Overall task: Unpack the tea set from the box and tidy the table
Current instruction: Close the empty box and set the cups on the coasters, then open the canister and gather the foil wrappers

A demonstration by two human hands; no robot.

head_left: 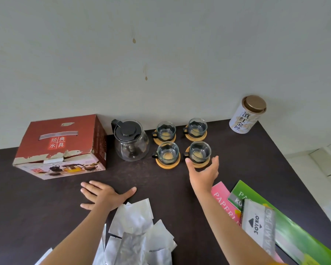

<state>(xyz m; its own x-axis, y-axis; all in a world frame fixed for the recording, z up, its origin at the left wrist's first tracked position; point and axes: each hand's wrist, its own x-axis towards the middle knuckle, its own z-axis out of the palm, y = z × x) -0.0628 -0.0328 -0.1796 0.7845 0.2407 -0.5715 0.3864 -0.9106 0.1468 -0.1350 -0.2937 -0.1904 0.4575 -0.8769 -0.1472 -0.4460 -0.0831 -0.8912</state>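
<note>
Already out of its red-and-white cardboard carton [59,148], a clear glass tea set stands at the back of a dark, matt brown table [246,159]: a round-bellied glass teapot with a black plastic lid and handle [131,141] just beside the carton, and four small glass cups with black handles, each on a round pale-wood coaster, set in a square to its right. A person's right hand [203,172] reaches to the nearest cup on the right [200,153], thumb and fingers spread either side of its coaster and seemingly touching the rim, though whether they grip cannot be told. The left hand [103,197] lies flat on the tabletop, fingers splayed, holding nothing, just ahead of a loose heap of crumpled white wrapping sheets [138,232].

Smooth glass on a loose wooden disc is the likely hazard: a nudge to the coaster alone could tip the cup or knock it into the neighbouring cup [167,153] close by. The right forearm hangs over glossy pink and green paper packs [287,222] and a grey plastic stamp-pad sleeve [258,224] at the table's right edge, which a careless sweep might push off. A tall white paper-wrapped tin with a bronze lid [246,115] stands in the far corner, well apart
</note>
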